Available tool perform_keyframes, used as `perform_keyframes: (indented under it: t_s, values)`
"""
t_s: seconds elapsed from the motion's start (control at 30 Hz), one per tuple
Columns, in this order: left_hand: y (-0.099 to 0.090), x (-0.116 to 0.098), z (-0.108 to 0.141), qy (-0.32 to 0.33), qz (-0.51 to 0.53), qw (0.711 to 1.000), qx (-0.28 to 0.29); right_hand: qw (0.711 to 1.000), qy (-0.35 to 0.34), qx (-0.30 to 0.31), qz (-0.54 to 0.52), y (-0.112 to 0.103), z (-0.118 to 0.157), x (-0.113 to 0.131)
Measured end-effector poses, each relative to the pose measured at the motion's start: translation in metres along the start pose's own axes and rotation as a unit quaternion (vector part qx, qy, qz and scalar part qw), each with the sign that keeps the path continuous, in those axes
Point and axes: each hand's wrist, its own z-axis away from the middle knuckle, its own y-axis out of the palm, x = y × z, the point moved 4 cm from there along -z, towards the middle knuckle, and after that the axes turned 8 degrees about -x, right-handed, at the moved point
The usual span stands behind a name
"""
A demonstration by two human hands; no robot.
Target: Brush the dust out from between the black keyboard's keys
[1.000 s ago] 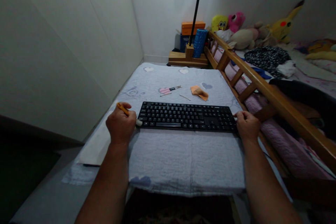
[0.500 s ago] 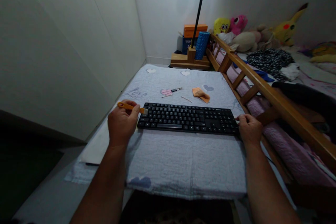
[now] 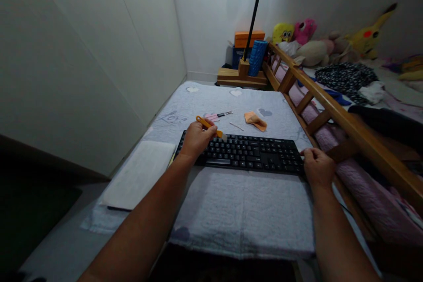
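Heart-printed cloth [image 3: 218,211] under keyboard [image 3: 251,153]; rail [image 3: 333,105] alongside

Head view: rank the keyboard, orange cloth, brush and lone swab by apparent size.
1. Keyboard
2. Orange cloth and brush, unranked: the brush looks longer, the cloth broader, and the left hand partly hides the brush.
3. Lone swab

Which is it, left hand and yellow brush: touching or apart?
Touching. The head view shows the left hand gripping the yellow brush by its handle.
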Motion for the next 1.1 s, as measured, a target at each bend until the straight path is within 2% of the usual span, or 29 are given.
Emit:
perform_keyframes:
  t_s: [0.13,0.33,0.53,0.67,0.8,0.87,0.97,1.1]
  values:
    - [0.001,0.007,-0.011,0.033,-0.055,0.998,-0.027,1.0,0.001,0.005,0.003,0.0,-0.001,-0.001]
    - [-0.015,0.013,-0.015,0.057,-0.131,0.988,-0.052,1.0,0.006,0.007,0.008,0.0,0.0,0.002]
    - [-0.04,0.01,-0.013,0.057,-0.218,0.965,-0.136,1.0,0.001,0.006,0.014,-0.001,0.001,0.002]
    - [-0.05,0.013,-0.014,0.049,-0.193,0.962,-0.188,1.0,0.009,0.01,0.012,0.0,0.001,-0.001]
    - [-0.043,0.023,-0.017,0.011,-0.081,0.982,-0.168,1.0,0.015,0.006,0.018,0.0,0.001,0.0]
    - [-0.037,0.026,-0.017,0.0,-0.063,0.986,-0.152,1.0,0.012,0.003,0.02,-0.001,0.001,0.002]
    - [-0.033,0.026,-0.016,0.012,-0.113,0.983,-0.147,1.0,0.005,0.003,0.019,-0.001,0.001,0.002]
    - [-0.039,0.022,-0.015,0.049,-0.201,0.963,-0.172,1.0,0.003,0.005,0.015,0.0,0.001,0.0]
